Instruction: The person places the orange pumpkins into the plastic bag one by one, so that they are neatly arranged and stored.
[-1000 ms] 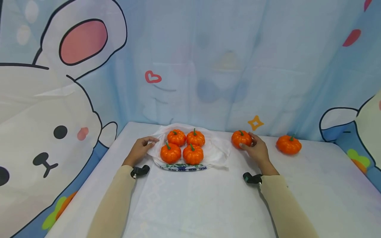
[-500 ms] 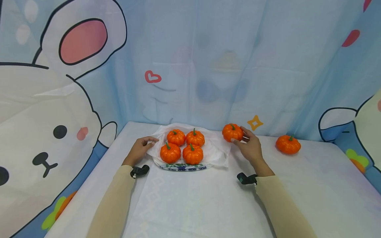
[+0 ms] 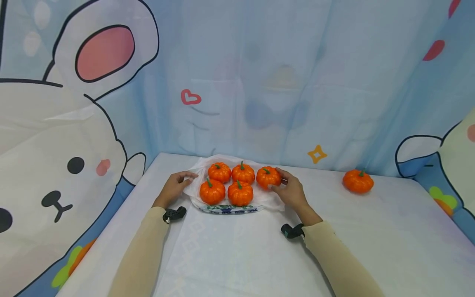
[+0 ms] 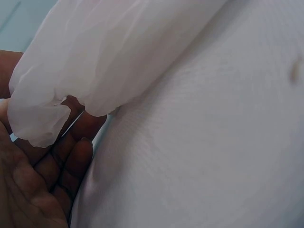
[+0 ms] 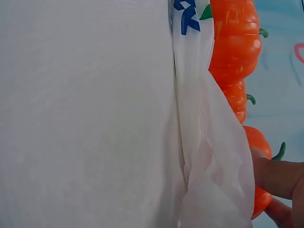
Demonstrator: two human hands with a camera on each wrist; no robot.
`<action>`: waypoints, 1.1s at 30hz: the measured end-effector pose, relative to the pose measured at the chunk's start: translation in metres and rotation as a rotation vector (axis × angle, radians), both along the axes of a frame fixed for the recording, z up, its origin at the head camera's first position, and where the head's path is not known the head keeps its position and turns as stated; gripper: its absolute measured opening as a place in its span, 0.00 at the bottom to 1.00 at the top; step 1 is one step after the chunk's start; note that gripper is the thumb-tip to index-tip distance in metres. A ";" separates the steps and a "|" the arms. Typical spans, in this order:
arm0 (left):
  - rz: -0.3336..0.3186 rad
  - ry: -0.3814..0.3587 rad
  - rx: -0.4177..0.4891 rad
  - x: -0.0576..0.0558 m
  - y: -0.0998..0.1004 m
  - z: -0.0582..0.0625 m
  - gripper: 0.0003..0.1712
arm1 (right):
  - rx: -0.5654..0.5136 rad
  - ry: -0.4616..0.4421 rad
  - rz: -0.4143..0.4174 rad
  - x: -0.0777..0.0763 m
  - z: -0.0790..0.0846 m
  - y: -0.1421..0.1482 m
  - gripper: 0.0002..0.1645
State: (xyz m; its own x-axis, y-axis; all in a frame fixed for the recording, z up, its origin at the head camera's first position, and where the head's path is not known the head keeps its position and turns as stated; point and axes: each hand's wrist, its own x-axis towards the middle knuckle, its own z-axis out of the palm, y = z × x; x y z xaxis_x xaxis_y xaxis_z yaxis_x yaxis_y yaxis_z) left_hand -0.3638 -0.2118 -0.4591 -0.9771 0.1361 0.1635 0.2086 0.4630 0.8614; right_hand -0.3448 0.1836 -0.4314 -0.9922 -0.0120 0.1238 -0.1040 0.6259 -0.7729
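Observation:
My right hand grips a small orange pumpkin with a green stem, thumb in front and fingers behind. The pumpkin is at the right side of a white plastic bag with blue and green print along its front. Several like pumpkins sit together on the bag, to the left of the held one. At the bag's left edge, my left hand pinches the thin plastic. The left wrist view shows the crumpled bag passing between thumb and fingers. In the right wrist view, the bag partly hides the held pumpkin.
Another pumpkin lies alone on the white-covered table, far to the right near the back edge. A light blue cartoon-printed curtain hangs directly behind the table.
My right hand has carried the pumpkin left from the bare table, up and over, then down beside the others on the bag. The left hand has stayed at the bag's edge.

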 end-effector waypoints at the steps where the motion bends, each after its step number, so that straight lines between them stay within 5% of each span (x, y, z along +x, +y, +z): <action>1: 0.001 -0.003 -0.006 0.000 0.000 0.000 0.15 | 0.003 -0.004 0.002 0.000 0.000 0.000 0.42; 10: 0.005 -0.008 -0.006 0.000 -0.001 0.000 0.15 | 0.022 -0.066 0.024 -0.004 0.002 0.003 0.41; 16: 0.005 -0.004 -0.004 0.002 -0.003 0.000 0.15 | 0.006 0.079 0.012 -0.002 0.019 0.022 0.37; 20: 0.005 0.005 -0.003 0.000 -0.002 0.000 0.15 | -0.077 0.264 -0.172 0.001 0.037 0.060 0.29; 25: -0.004 0.009 0.003 -0.001 0.001 0.000 0.15 | -0.233 0.337 -0.615 0.003 0.043 0.125 0.23; 29: -0.012 0.012 0.006 0.001 0.001 0.000 0.15 | -0.412 0.246 -0.804 0.001 0.031 0.171 0.29; 33: -0.012 0.018 0.012 0.001 0.000 -0.001 0.14 | -0.449 0.040 -0.791 -0.001 0.014 0.197 0.41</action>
State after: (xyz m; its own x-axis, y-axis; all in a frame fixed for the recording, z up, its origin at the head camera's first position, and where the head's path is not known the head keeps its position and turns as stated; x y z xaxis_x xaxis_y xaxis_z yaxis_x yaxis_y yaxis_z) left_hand -0.3624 -0.2123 -0.4603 -0.9723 0.1457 0.1825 0.2294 0.4499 0.8631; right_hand -0.3455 0.3806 -0.4172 -0.6853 0.7282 -0.0131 0.1961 0.1672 -0.9662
